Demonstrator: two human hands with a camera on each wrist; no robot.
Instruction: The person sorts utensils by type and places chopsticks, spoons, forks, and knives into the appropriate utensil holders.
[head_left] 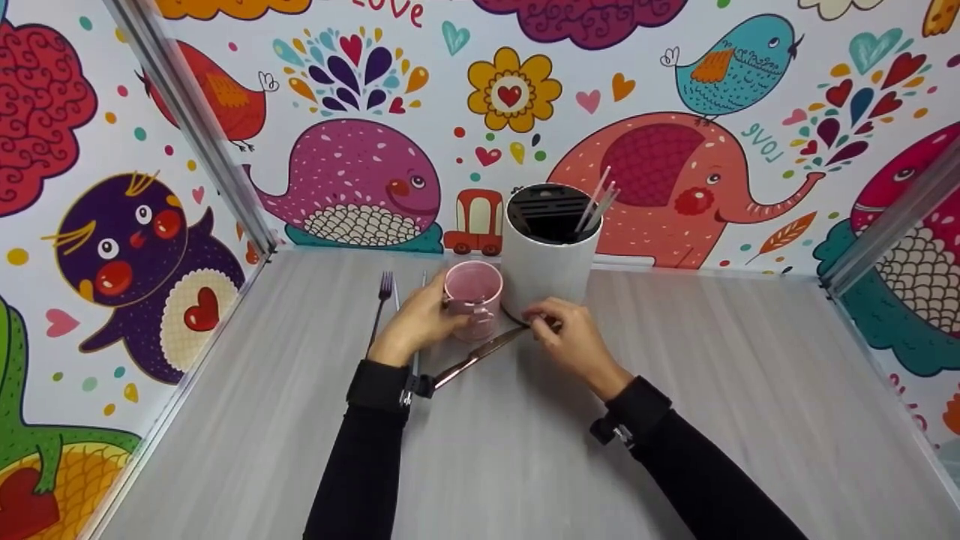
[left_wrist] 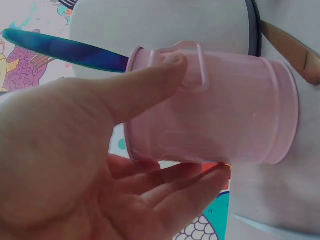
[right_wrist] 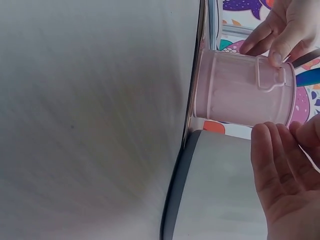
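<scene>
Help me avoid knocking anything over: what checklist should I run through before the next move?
1. Left grip holding the pink cup: ok, thumb and fingers on opposite sides.
2. Pink cup upright: ok.
3. Pink cup empty: cannot tell; a blue handle shows past its rim, but whether it stands inside is unclear.
4. Table in front of the pink cup clear: not ok, a knife lies there.
5. Right grip free: cannot tell; its fingertips are near the knife's far end, contact unclear.
6. White canister upright: ok.

Cup (head_left: 475, 292) between fork (head_left: 380, 304) and cylindrical holder (head_left: 549, 270)
</scene>
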